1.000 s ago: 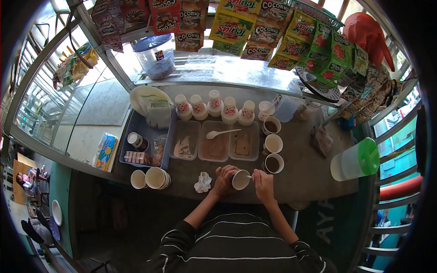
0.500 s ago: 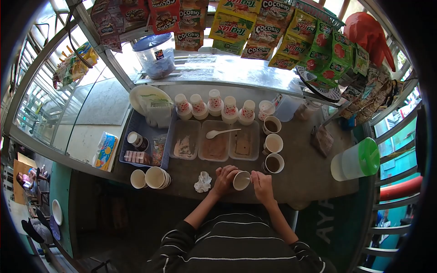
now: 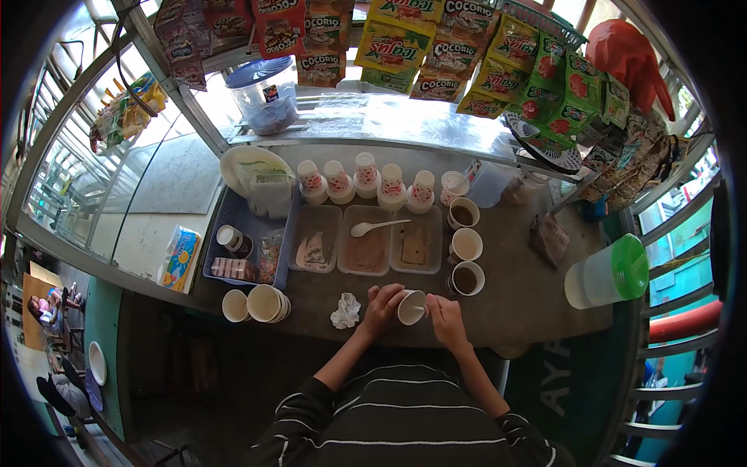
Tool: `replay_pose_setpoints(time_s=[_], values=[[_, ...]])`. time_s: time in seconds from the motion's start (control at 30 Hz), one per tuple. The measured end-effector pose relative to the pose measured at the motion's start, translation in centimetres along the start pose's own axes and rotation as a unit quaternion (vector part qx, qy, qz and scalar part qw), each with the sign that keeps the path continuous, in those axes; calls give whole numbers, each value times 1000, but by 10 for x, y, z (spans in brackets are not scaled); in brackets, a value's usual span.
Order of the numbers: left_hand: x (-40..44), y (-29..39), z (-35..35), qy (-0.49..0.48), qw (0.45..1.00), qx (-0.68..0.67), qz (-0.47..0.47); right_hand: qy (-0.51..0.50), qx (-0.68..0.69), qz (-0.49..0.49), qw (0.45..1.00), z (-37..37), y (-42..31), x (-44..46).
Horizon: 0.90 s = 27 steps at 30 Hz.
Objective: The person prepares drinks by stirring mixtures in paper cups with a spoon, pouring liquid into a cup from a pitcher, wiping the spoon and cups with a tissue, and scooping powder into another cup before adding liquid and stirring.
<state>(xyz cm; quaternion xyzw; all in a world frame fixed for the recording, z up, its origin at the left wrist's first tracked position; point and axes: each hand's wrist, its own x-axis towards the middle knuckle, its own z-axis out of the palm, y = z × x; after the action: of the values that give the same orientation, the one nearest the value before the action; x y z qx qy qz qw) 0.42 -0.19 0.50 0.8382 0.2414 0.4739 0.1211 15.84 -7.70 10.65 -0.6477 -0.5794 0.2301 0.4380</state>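
Note:
At the counter's near edge, my left hand [image 3: 383, 308] is wrapped round the side of a white paper cup [image 3: 406, 313]. My right hand [image 3: 447, 321] pinches the handle of a white spoon [image 3: 421, 309] that dips into this cup. What lies deep in the cup is hard to make out. Just beyond stand three more cups in a column: a dark drink [image 3: 468, 280] nearest, a pale milky one [image 3: 466, 244] in the middle, another dark drink [image 3: 462, 215] farthest. Left of my left hand lies a crumpled white tissue [image 3: 345, 311].
Three clear tubs hold powder, the middle powder tub [image 3: 364, 255] with a white plastic spoon [image 3: 380, 226] across it. Stacked cups [image 3: 366, 173] stand behind, more paper cups [image 3: 267, 303] at left beside a blue basket [image 3: 289, 233]. A green-lidded jug [image 3: 615, 276] stands right; sachets [image 3: 397, 35] hang above.
My right hand and the spoon have shifted slightly left, and the cup is tipped a little differently. My left hand keeps its hold.

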Motion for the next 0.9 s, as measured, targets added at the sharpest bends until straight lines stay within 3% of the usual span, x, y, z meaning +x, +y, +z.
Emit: replay_pose_setpoints(time_s=[0.1, 0.17, 0.2, 0.27, 0.3, 0.37, 0.4, 0.47, 0.5, 0.57, 0.6, 0.67, 0.7, 0.77, 0.9], values=[[6, 4, -6, -22, 1000, 17, 0, 15, 65, 44, 997, 1, -1, 1], [6, 4, -4, -22, 1000, -8, -5, 16, -51, -45, 998, -1, 0, 2], [3, 4, -3, -22, 1000, -8, -6, 15, -51, -44, 998, -1, 0, 1], [0, 2, -1, -21, 999, -17, -33, -34, 102, 101, 989, -1, -1, 0], [1, 2, -2, -21, 999, -16, -32, -33, 102, 101, 989, 0, 0, 0], [3, 2, -3, -18, 999, 6, -33, 50, -110, -66, 990, 0, 1, 2], [1, 1, -2, -18, 999, 6, -33, 50, -111, -66, 990, -2, 0, 2], [-1, -3, 0, -6, 1000, -12, 3, -39, 117, 111, 986, -3, -3, 0], [1, -2, 0, -6, 1000, -13, 4, -39, 117, 111, 986, -3, -3, 1], [4, 1, -2, -9, 1000, -17, -23, 37, -82, -36, 995, -3, 0, 2], [2, -1, -1, -9, 1000, -17, -23, 36, -82, -37, 995, -3, 0, 2], [-3, -4, 1, -48, 999, -11, -21, -36, 93, 91, 991, -3, 0, 0], [0, -1, -1, -48, 999, -11, -21, -35, 93, 91, 991, -2, 0, 0], [5, 4, -5, -29, 998, -52, -38, 42, -9, 2, 999, 0, 0, 2], [3, 3, -2, -32, 998, -27, -36, 3, 44, 20, 999, -1, 1, 3]])
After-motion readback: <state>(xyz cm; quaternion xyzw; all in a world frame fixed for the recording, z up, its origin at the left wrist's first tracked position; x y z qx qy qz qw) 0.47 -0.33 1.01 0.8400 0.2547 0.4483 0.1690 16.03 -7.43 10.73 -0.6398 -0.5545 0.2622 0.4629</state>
